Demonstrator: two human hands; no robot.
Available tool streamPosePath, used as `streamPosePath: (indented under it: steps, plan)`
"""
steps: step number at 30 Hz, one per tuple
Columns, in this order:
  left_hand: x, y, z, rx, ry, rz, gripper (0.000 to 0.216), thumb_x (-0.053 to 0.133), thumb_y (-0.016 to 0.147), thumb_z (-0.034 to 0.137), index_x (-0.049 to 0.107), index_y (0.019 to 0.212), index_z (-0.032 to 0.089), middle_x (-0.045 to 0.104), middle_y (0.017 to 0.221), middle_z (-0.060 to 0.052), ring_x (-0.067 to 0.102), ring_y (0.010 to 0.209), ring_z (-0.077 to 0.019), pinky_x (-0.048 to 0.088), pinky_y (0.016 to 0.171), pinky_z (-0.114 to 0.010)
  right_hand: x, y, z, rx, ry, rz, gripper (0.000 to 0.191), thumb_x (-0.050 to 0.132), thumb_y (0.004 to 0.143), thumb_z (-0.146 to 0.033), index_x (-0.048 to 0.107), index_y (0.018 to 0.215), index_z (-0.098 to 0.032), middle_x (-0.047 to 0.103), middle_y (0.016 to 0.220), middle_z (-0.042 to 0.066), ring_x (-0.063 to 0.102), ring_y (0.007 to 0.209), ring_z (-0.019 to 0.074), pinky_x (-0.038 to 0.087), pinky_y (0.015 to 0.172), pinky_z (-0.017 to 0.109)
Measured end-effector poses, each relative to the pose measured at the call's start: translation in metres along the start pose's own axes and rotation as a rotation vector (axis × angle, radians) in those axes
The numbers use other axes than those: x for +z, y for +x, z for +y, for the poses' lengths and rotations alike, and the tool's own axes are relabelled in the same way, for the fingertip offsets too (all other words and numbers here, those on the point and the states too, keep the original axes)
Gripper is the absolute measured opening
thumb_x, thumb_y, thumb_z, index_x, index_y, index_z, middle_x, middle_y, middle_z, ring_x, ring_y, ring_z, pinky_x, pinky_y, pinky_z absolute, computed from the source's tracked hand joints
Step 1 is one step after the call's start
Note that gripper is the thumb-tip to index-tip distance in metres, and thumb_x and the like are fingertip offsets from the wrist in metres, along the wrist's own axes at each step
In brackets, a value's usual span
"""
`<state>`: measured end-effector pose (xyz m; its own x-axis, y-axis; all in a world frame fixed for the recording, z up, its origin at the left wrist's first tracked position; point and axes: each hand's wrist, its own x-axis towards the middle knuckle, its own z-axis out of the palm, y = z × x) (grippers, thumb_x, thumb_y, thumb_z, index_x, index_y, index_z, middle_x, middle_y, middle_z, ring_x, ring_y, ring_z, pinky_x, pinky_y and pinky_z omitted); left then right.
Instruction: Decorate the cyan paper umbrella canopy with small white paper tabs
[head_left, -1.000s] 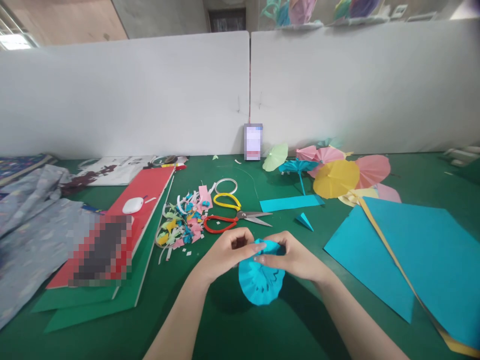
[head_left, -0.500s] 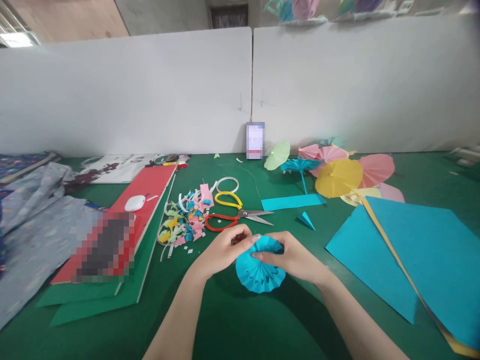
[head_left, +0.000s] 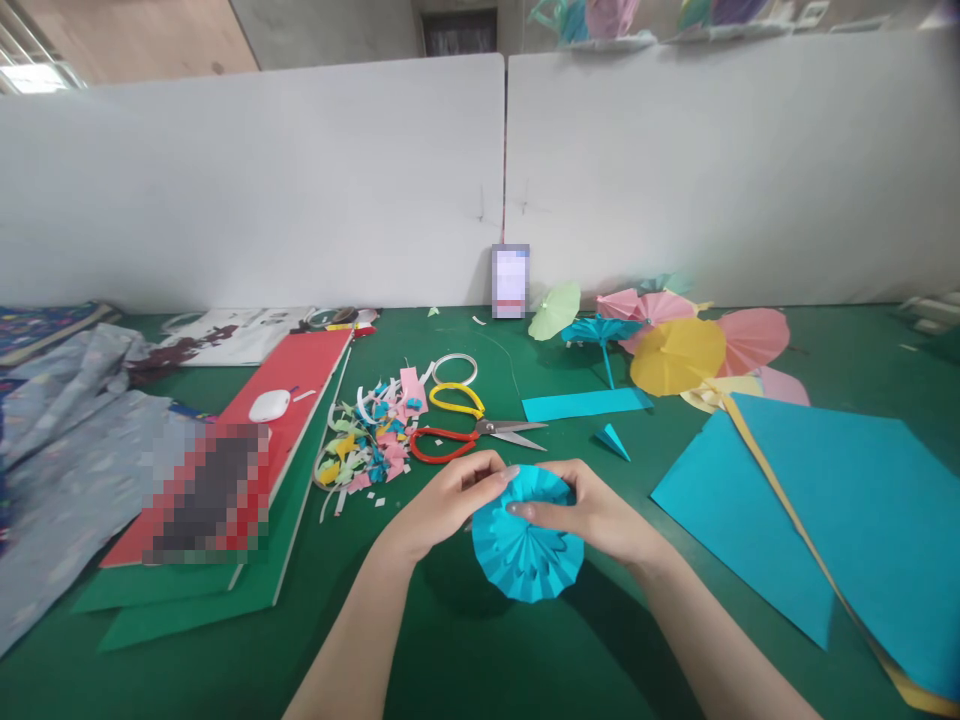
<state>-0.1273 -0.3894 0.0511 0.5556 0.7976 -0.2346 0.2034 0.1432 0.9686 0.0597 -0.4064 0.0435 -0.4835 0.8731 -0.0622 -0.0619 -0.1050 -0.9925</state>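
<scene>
Between my hands is a blue pleated paper disc (head_left: 525, 565), round with a scalloped rim and small cut slots around its middle. My left hand (head_left: 461, 500) pinches its upper left edge between thumb and fingers. My right hand (head_left: 589, 510) grips the right side, its thumb lying across the front face near the centre and its fingers behind, hidden. Just beyond my hands lie scissors (head_left: 484, 428) with one yellow and one red handle, blades pointing right. A small folded blue paper cone (head_left: 613, 442) and a blue paper strip (head_left: 589, 404) rest to their right.
Paper scraps (head_left: 375, 435) are heaped left of the scissors. Small paper umbrellas (head_left: 679, 357) cluster at the back right. Large blue sheets (head_left: 847, 500) cover the right side. A red board (head_left: 300, 370) lies left, near grey cloth (head_left: 90, 470). A phone (head_left: 511, 282) leans against the partition.
The blue paper disc has tipped to face me more and looks larger, its lower edge spreading down and right. My hands have shifted only slightly, both still gripping it.
</scene>
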Motion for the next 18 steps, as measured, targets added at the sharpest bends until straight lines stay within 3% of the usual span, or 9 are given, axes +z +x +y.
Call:
streamPosePath:
  steps: [18]
  plan:
    - [0.0043,0.0012,0.0011,-0.086,-0.122,-0.026,0.032,0.056,0.082,0.045,0.044,0.069,0.018,0.034,0.060,0.007,0.032,0.050,-0.0062,0.023,0.045,-0.019,-0.0004,0.0027,0.0077,-0.050,-0.050,0.067,0.019,0.074,0.069,-0.030,0.064,0.069,-0.014,0.053,0.060,-0.003,0.043,0.055,0.0092,0.036,0.051,0.022]
